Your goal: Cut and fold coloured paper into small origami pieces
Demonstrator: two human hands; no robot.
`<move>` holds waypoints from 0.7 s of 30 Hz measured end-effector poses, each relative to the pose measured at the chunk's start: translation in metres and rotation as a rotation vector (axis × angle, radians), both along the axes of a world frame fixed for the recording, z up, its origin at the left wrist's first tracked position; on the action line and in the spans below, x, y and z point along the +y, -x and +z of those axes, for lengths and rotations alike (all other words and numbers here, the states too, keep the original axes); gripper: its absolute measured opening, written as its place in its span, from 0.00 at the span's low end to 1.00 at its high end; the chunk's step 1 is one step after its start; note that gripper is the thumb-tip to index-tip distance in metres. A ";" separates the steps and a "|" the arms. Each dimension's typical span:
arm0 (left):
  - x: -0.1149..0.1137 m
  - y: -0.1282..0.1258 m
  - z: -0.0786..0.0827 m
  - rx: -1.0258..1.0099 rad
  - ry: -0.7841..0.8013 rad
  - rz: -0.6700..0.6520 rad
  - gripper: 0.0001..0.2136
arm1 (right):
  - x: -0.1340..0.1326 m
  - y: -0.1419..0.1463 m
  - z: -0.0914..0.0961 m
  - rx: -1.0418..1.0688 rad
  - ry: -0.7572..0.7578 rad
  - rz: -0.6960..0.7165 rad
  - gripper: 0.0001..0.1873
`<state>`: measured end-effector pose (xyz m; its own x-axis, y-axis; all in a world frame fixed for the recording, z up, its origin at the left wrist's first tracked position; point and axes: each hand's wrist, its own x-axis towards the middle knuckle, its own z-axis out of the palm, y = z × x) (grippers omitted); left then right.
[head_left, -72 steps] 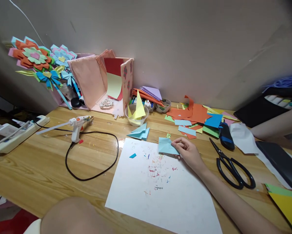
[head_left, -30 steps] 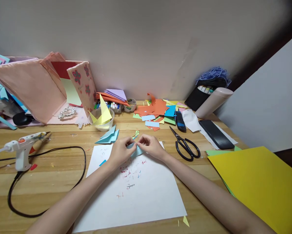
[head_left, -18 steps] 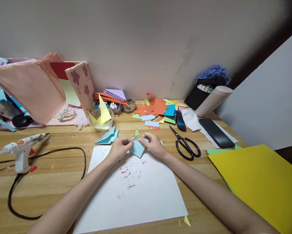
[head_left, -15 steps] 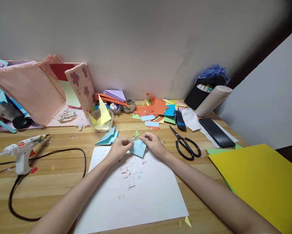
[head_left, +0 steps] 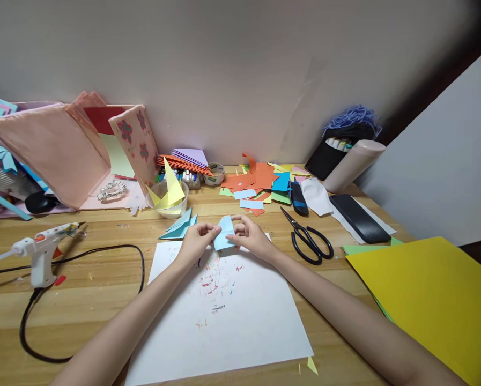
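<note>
Between my two hands is a small folded piece of light blue paper (head_left: 224,236), held over the far end of a white sheet (head_left: 224,338) flecked with colour marks. My left hand (head_left: 198,241) pinches its left edge between thumb and fingers. On the opposite edge, my right hand (head_left: 252,236) grips it with the thumb in front and fingers behind. Just beyond my left hand lies a folded light blue paper shape (head_left: 179,226). Black-handled scissors (head_left: 308,238) rest to the right of my right hand.
A hot glue gun (head_left: 44,252) with its cord lies at left. Behind are a plastic bowl (head_left: 168,212) with yellow paper, coloured scraps (head_left: 256,179), a utility knife (head_left: 298,198) and tape (head_left: 214,174). At right are a phone (head_left: 360,219), yellow sheets (head_left: 429,300) and a bottle (head_left: 355,166).
The blue paper has been turned from lying slantwise to more upright between my hands. My right hand's grip has shifted to its right edge. The whole view has moved slightly.
</note>
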<state>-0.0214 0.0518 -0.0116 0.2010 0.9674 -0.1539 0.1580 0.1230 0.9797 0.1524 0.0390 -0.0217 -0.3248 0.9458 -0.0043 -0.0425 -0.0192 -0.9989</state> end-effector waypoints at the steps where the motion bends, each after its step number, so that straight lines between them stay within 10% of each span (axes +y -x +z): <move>1: 0.000 0.000 0.000 -0.010 0.013 0.024 0.16 | 0.000 0.000 -0.001 0.007 -0.006 -0.003 0.26; 21: 0.002 0.011 0.019 -0.096 0.236 -0.131 0.13 | -0.008 0.000 0.005 -0.565 -0.883 -0.171 0.08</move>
